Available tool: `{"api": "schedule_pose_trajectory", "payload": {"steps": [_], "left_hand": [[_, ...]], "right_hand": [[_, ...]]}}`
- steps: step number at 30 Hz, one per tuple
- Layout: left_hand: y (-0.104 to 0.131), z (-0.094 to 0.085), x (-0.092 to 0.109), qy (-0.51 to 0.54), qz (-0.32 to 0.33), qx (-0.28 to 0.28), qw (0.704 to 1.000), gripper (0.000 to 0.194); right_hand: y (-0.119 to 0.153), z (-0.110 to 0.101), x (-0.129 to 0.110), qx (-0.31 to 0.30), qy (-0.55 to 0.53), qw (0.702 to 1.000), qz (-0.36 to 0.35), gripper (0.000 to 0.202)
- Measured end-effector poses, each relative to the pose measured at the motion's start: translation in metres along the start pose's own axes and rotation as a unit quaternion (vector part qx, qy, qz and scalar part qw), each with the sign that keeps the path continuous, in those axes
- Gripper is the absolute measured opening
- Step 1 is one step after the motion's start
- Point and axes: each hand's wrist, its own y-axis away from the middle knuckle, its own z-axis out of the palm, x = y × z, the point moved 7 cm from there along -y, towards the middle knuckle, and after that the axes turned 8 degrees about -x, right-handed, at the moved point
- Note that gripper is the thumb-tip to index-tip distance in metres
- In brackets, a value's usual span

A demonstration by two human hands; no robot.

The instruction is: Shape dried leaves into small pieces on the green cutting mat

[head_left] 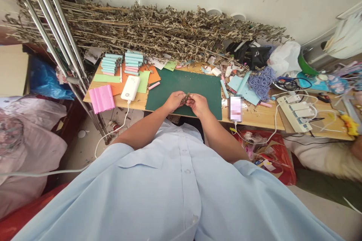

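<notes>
Fingers (191, 102) curl narrow, pinching a small clump of dried leaves (185, 99), centre of frame, over the near part of the green mat (183, 81). Clump sits right between left hand (174, 101) and right hand (199, 104), touching both; neither is nearer. Long axis: can't tell, fingers hide part of it. Dried stems (158, 24) run crosswise along top of frame, well apart from both hands.

Curled left hand (174, 101) near right hand (198, 104)
</notes>
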Motion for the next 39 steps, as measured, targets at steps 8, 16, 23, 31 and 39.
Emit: {"api": "schedule_pose_trajectory", "payload": {"steps": [8, 16, 23, 31, 39], "left_hand": [[-0.002, -0.001, 0.000, -0.052, -0.009, 0.019, 0.998, 0.025], [-0.001, 0.003, 0.002, -0.047, -0.009, -0.009, 0.999, 0.032], [0.001, 0.002, 0.003, -0.032, 0.006, -0.039, 0.999, 0.023], [-0.005, -0.003, -0.003, -0.109, 0.034, 0.003, 0.993, 0.024], [-0.010, -0.007, -0.006, -0.058, 0.036, 0.058, 0.996, 0.031]], "right_hand": [[0.018, 0.008, -0.036, -0.017, 0.410, 0.880, -0.239, 0.020], [0.021, 0.012, -0.041, -0.022, 0.547, 0.791, -0.272, 0.021], [0.007, -0.002, -0.032, -0.042, 0.373, 0.909, -0.183, 0.020], [0.016, 0.009, -0.043, -0.022, 0.514, 0.815, -0.267, 0.021], [0.017, 0.016, -0.029, 0.076, 0.468, 0.845, -0.248, 0.015]]}}
